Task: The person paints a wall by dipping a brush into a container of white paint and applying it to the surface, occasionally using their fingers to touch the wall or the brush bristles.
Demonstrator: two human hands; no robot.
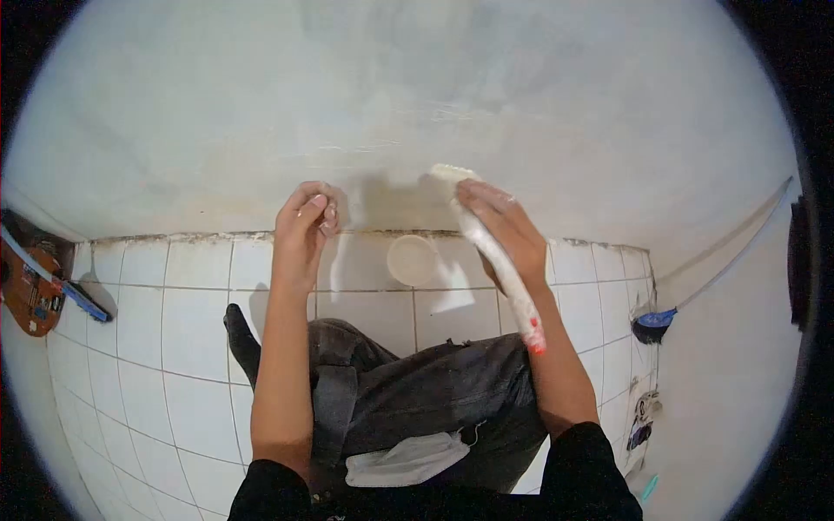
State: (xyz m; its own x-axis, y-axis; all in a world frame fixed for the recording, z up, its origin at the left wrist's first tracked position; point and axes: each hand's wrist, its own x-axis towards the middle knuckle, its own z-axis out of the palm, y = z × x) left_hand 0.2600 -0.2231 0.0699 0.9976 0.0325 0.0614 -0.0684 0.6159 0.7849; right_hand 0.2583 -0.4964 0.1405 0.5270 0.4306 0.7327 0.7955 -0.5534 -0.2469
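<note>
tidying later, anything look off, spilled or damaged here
A face mask lies on the lap, an odd spot for it. The wall is stained dark along its base, unlike the pale surface above. Whitish smears mark the left hand.

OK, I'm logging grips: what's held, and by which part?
The right hand holds a long, white, red-ended tool near its other end. Whether the left hand holds anything is unclear.

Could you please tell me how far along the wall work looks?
Pale patches and raised streaks suggest some of the wall is already coated. In progress: the right hand holds a whitened tool; the left hand has white smears. The dark, stained base edge probably remains to be tidied, though I cannot tell whether that is planned.
</note>
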